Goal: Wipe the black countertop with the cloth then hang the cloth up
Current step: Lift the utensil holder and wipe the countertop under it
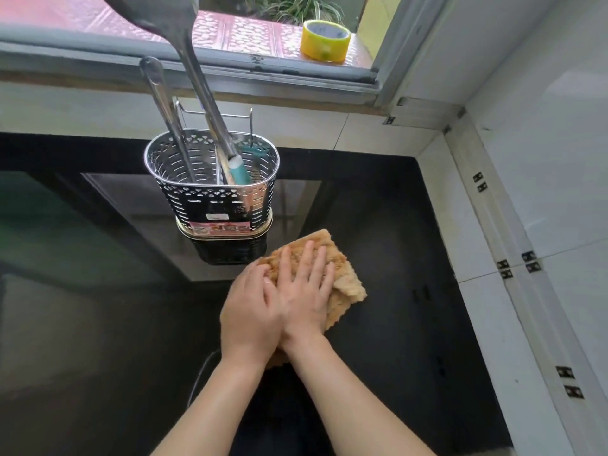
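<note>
My right fingers (311,261) lie flat and a little spread on the tan cloth (342,274), pressing it down rather than gripping it. The right hand (304,291) has its palm down over the middle of the cloth. My left hand (250,311) sits just beside it on the left, touching it along the thumb side, with its fingers curled down onto the near-left edge of the cloth; I cannot tell whether they pinch the fabric or only rest on it. Both forearms come up from the bottom edge, bare.

The cloth lies crumpled on the black countertop (394,324), towards the right of the glossy surface, with one corner folded over by the right hand's little finger and a bit showing under the wrists.

Just beyond the hands, a perforated metal utensil holder (210,192) stands on the countertop, very near the cloth's far edge; I cannot tell whether they touch. Long steel utensil handles (197,93) lean out of it, along with a teal-handled tool (240,174).

White tiled walls (543,159) meet in the right corner. Farther back, on the window ledge, a roll of yellow tape (325,41) lies flat, with green plant leaves (296,8) behind it.
</note>
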`<state>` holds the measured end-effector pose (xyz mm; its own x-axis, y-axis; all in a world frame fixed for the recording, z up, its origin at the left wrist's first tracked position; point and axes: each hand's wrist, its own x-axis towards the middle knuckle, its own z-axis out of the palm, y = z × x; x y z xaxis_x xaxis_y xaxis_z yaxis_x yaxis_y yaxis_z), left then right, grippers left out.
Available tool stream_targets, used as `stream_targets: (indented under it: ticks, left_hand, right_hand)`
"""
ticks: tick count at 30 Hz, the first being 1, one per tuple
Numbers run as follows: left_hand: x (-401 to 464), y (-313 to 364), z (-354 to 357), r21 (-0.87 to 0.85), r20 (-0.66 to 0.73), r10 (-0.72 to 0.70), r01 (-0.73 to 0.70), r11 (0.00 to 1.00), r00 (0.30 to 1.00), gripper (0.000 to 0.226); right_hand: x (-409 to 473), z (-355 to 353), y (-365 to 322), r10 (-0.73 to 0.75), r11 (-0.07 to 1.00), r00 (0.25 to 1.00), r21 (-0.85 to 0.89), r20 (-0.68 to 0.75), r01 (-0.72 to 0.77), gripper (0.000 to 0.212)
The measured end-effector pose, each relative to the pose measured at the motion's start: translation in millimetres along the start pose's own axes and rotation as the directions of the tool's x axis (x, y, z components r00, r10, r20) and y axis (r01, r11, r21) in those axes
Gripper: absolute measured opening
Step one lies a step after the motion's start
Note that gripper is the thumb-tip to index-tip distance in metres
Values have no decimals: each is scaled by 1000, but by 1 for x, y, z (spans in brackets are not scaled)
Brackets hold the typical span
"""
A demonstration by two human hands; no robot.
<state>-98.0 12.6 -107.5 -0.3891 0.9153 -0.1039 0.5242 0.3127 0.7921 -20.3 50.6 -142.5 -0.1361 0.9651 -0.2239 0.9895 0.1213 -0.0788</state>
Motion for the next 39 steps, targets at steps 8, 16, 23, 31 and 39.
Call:
stream_targets:
  ticks: [8, 16, 23, 31, 39]
  left_hand:
    - [5, -5, -9, 79, -111, -42, 51, 996, 993, 19]
    - [23, 9, -18, -186, -245, -227, 184, 965, 943, 31]
    - [42, 15, -41, -261, -325, -347, 270, 927, 880, 35]
    - [69, 29, -82, -416, -502, -415, 209, 885, 759, 28]
    - [111, 45, -109, -284, -449, -359, 250, 926, 818, 59]
  right_hand:
    - [-3, 1, 24, -255, 966, 965, 34, -61, 257, 65]
    - [27, -20, 114, -30, 994, 993, 97, -110, 41, 65]
    - [51, -24, 169, 170, 980, 971, 131, -169, -148, 61]
    - [66, -36, 215, 313, 940, 922, 211, -228, -267, 69]
    - [68, -34, 212, 310, 940, 917, 225, -251, -256, 71]
